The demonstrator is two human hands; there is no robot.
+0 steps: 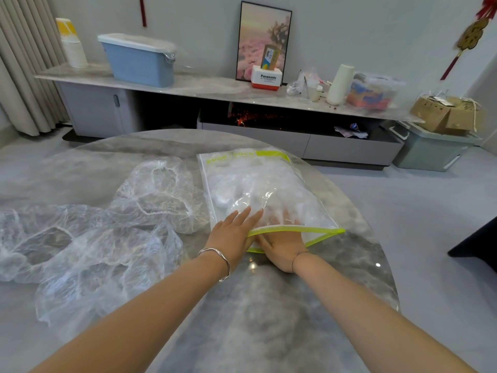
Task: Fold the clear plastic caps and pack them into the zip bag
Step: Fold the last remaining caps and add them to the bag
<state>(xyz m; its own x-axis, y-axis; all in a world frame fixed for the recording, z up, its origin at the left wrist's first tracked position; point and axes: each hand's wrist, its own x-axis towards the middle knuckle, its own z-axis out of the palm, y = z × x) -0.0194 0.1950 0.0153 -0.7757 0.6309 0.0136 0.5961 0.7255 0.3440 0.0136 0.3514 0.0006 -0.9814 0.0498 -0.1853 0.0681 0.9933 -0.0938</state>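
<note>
A clear zip bag (258, 181) with a yellow-green zip edge lies on the round marble table (269, 305), its mouth toward me. Folded clear caps show as white lumps inside it. My left hand (231, 232) lies flat on top of the bag near the mouth, fingers straight. My right hand (282, 246) reaches into the open mouth; its fingers are under the plastic, spread flat among the caps. Several loose clear plastic caps (107, 232) lie crumpled in a heap on the table to the left of the bag.
Beyond the table a long low cabinet (188, 87) runs along the wall with a blue lidded bin (139, 60), a framed picture, a white and red box and clutter. A grey storage box (430, 149) stands on the floor at right.
</note>
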